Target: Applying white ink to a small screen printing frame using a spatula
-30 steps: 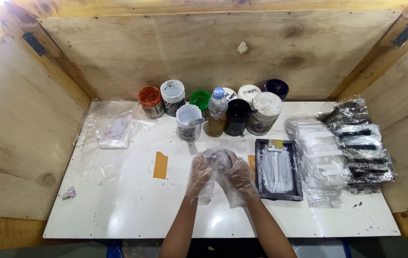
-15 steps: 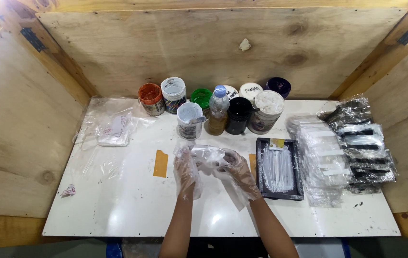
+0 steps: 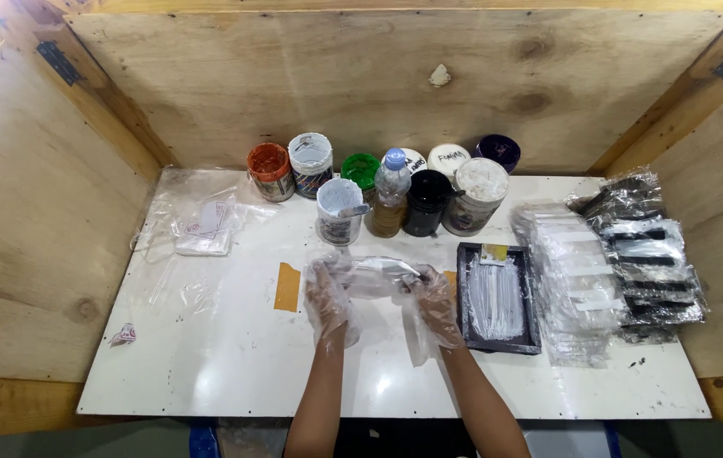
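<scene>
A white table (image 3: 209,373) sits inside a plywood booth, its far edge lined with paint pots (image 3: 311,163) and a small plastic bottle (image 3: 391,193). Above the middle of the table, both hands wear loose clear plastic gloves and hold a clear plastic packet (image 3: 385,273) between them. The packet is thin, see-through and crinkled, with pale glare along its top. Its long axis runs left to right across the table, roughly level, one end at each hand. The left hand (image 3: 328,293) pinches the packet's left end with closed fingers; the right hand (image 3: 434,297) pinches the right end the same way. An orange tape strip (image 3: 288,287) lies just left of the left hand. A black tray (image 3: 497,298) of white sticks lies just right of the right hand, beside stacked clear packets (image 3: 578,280).
</scene>
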